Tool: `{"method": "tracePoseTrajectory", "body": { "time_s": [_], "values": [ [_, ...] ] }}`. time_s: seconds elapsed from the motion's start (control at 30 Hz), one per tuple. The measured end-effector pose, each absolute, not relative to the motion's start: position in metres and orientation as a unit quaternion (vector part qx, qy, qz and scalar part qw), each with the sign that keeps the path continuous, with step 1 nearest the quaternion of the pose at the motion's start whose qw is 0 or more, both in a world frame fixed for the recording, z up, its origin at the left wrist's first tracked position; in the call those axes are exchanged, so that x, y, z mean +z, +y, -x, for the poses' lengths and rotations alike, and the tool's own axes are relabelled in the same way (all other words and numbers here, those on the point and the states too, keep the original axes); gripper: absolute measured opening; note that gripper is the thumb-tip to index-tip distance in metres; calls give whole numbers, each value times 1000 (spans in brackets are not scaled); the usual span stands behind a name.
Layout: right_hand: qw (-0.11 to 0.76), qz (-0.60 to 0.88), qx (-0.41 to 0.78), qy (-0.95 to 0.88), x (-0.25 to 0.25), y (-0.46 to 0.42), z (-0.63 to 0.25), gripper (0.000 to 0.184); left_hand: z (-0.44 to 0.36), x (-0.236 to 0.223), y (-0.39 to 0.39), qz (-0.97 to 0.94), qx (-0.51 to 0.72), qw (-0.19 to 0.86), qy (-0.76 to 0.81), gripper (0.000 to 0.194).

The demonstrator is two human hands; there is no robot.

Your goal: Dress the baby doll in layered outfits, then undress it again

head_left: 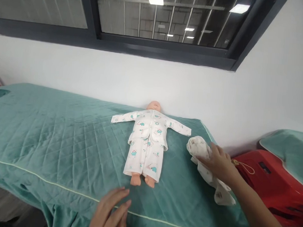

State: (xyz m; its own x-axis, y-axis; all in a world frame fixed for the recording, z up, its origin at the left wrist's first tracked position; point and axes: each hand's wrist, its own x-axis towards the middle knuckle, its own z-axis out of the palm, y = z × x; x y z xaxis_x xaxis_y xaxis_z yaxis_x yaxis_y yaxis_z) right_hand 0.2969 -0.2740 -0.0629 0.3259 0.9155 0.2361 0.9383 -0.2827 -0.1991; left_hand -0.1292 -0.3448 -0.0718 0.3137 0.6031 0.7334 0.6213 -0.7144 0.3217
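Observation:
A baby doll point(147, 141) in white printed pyjamas lies on its back on the green quilted bed cover point(61, 141), head toward the wall and arms spread. My right hand point(219, 163) is closed on a bunched white cloth point(198, 147) at the doll's right, near the bed's edge; the cloth's loose end trails toward me. My left hand point(110, 212) hovers open with fingers stretched out over the near edge of the bed, just below the doll's bare feet, touching nothing I can make out.
The bed stands against a white wall point(220, 94) under a dark-framed window point(159, 41). A red object point(271, 184) sits to the right of the bed, and a second green-covered surface point(291, 154) lies beyond it.

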Motion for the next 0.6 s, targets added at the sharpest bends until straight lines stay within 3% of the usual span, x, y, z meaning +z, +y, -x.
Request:
{"method": "tracePoseTrajectory", "body": {
  "time_s": [0.07,0.17,0.37,0.5,0.6],
  "values": [
    [216,776,-93,-585,-52,-269,-279,90,119,-52,-314,802,-470,-9,-368,37],
    [334,696,-105,-627,-40,-245,-231,75,97,-28,-250,776,-508,-37,-373,31],
    [480,653,123,-573,-22,-139,-140,53,37,-1,-92,759,-478,-166,-410,31],
    [496,644,177,-555,-14,-74,-126,44,10,0,-25,784,-398,-226,-419,34],
    [498,623,175,-577,-23,-55,-129,32,3,-12,-12,816,-354,-214,-404,33]
  ]
}}
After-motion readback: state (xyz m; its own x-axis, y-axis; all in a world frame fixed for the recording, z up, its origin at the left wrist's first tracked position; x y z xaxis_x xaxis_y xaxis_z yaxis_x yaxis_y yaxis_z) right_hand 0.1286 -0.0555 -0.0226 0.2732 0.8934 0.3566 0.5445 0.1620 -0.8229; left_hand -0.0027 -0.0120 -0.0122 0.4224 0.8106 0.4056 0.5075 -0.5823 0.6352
